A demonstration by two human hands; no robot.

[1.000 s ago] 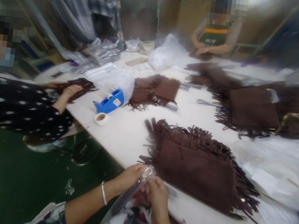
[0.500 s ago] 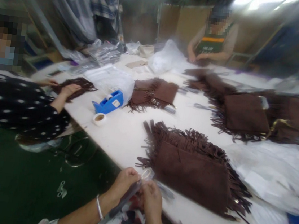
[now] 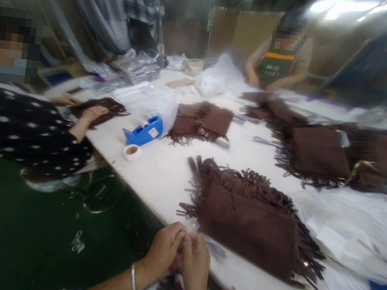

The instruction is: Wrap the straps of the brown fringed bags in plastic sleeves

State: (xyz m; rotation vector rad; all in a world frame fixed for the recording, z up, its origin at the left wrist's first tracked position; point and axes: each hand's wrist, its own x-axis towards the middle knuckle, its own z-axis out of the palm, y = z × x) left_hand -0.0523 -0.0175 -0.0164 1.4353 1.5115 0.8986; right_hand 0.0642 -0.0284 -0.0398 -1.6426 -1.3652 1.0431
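At the near table edge, my left hand (image 3: 166, 247) and my right hand (image 3: 196, 258) meet with fingers pinched together. A small piece of clear plastic (image 3: 190, 224) pokes up between the fingertips; the rest of what they hold is hidden. A silver bracelet (image 3: 133, 279) circles my left wrist. Just beyond my hands, to the right, a dark brown fringed bag (image 3: 247, 222) lies flat on the white table (image 3: 154, 178).
A blue tape dispenser (image 3: 145, 130) and a tape roll (image 3: 131, 152) sit left of centre. More brown bags (image 3: 319, 151) and plastic sheets (image 3: 355, 231) lie right. One person (image 3: 22, 128) works at left, another (image 3: 277, 63) across the table.
My hands have drawn closer together, and the light loop and dark strap seen between them before are now hidden. The person across the table has moved their hands apart.
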